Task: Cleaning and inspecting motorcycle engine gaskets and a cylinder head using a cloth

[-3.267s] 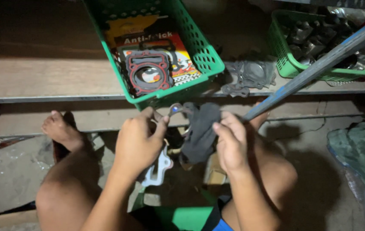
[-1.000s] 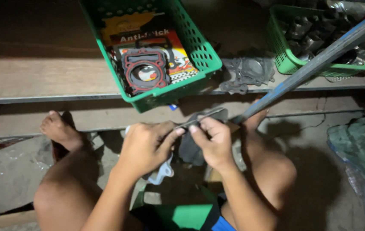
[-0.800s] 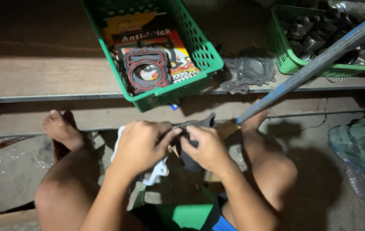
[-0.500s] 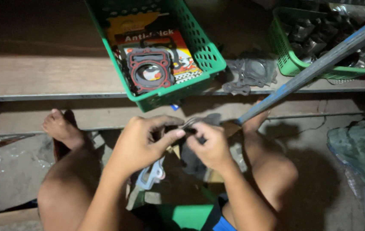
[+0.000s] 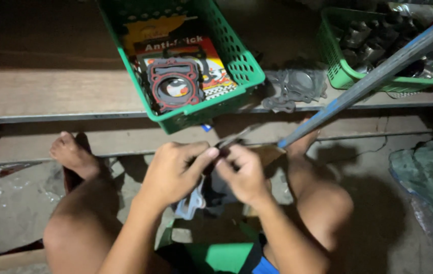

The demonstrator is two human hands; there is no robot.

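While both hands pinch the thin dark gasket over the lap, left hand and right hand should grip lightly near its edge, avoiding tears; green basket sits beyond.

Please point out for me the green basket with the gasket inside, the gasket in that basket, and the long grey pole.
green basket [image 5: 244, 63]: head view, on its right mesh wall.
gasket [image 5: 161, 68]: head view, on its upper left corner.
grey pole [image 5: 374, 76]: head view, on the middle of its shaft.
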